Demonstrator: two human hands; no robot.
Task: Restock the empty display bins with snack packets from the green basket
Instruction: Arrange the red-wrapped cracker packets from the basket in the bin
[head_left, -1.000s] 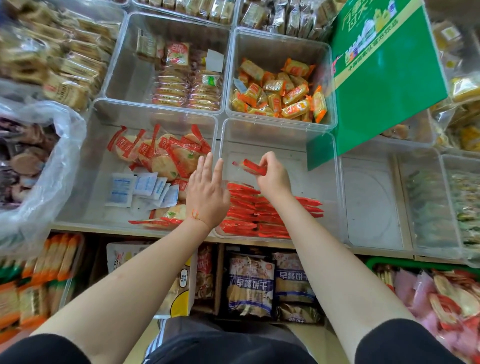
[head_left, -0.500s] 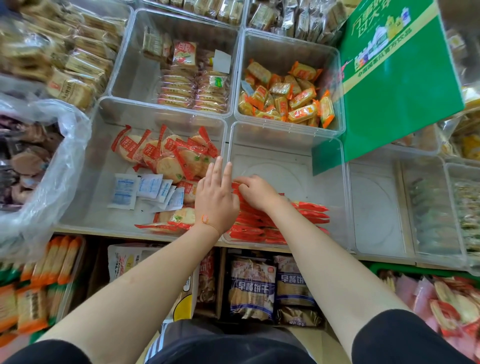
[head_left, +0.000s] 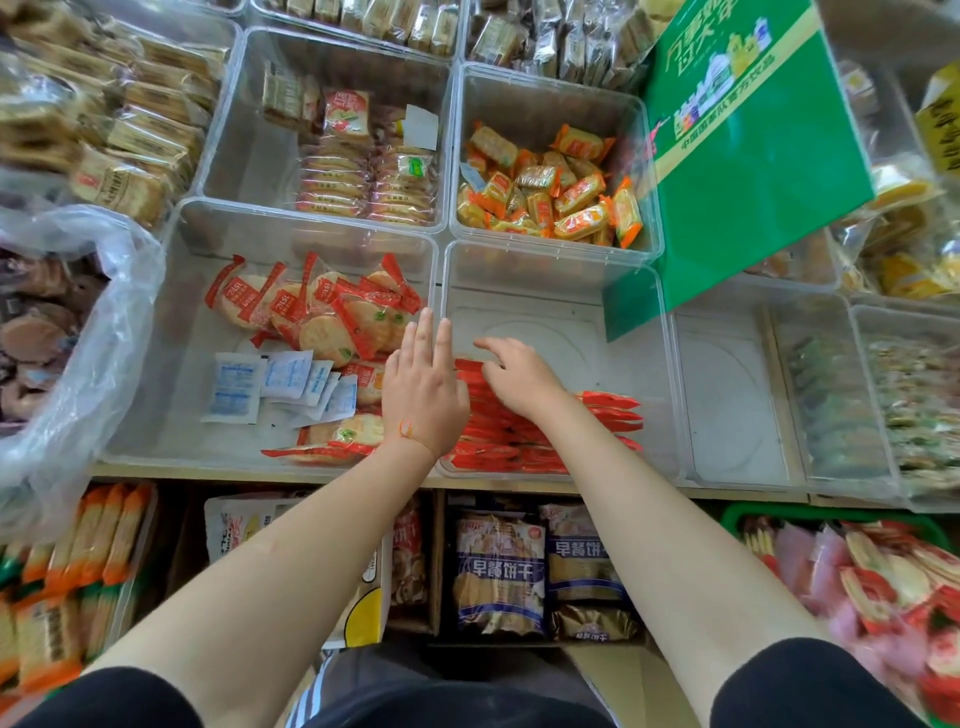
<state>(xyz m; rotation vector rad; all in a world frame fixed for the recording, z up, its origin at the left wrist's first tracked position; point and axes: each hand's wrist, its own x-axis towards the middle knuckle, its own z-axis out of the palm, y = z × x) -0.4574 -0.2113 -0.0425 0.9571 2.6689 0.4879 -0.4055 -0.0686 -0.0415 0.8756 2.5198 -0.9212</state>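
My right hand (head_left: 519, 376) lies with fingers spread on a stack of red snack packets (head_left: 608, 410) in the near half of a clear display bin (head_left: 545, 317); it grips nothing. Beside it, my left hand (head_left: 423, 395) is flat and open over the wall between this bin and the one to its left. The far half of the bin floor is bare. A green basket (head_left: 831, 514) sits at the lower right, holding pink and red snack packets (head_left: 883, 582).
A bare clear bin (head_left: 727, 395) stands right of the red packets. Round cracker packs (head_left: 332, 317) and white sachets (head_left: 280, 384) fill the left bin, orange packets (head_left: 550, 192) the far one. A green sign (head_left: 748, 156) overhangs the back right. A plastic bag (head_left: 78, 364) bulges at left.
My right hand held one red packet up above the bin, then lowered it onto the stack and let go. My left hand stayed open beside it.
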